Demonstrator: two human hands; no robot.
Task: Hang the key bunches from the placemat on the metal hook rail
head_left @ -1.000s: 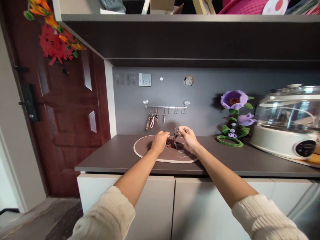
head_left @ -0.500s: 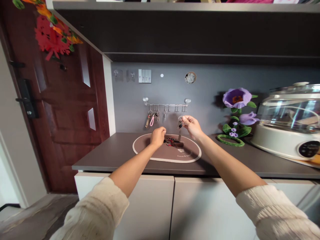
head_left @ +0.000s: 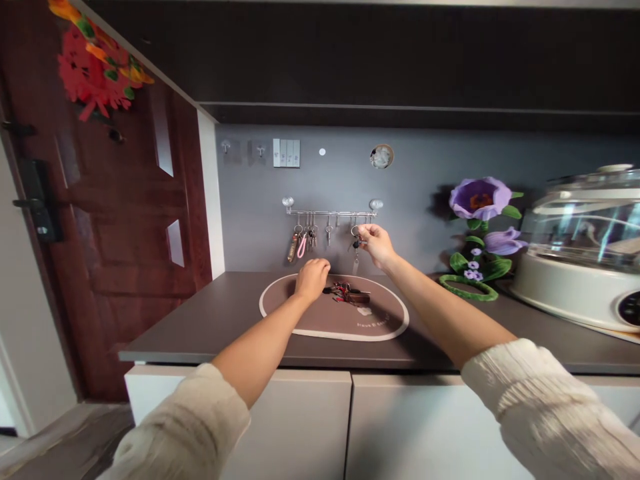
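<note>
Grey wall backs a dark counter, with a slim rail fixed to it and running from 9 to 3 o'clock. Just below the rail's right half, the right hand has its tips closed in a pinch on the ring of a key bunch. Ring and bunch lie at 9 to 10 o'clock from that hand; the bunch hangs with its long axis from 12 to 6, a pale tag lowest. Hooks sit at 11 to 1 o'clock from the ring, nothing visible between; whether ring and hook touch cannot be told.

The left hand is farther from the bunch, at about 8 o'clock, over the mat. It is loosely curled, and its palm is hidden, so I cannot tell if it holds anything. Near it at 4 o'clock lies a pile of keys.

Along the rail, at 9 o'clock from the bunch, hang a lone key and other keys. Well apart from the right hand stand a flower at 2 o'clock and a steamer at 3.
</note>
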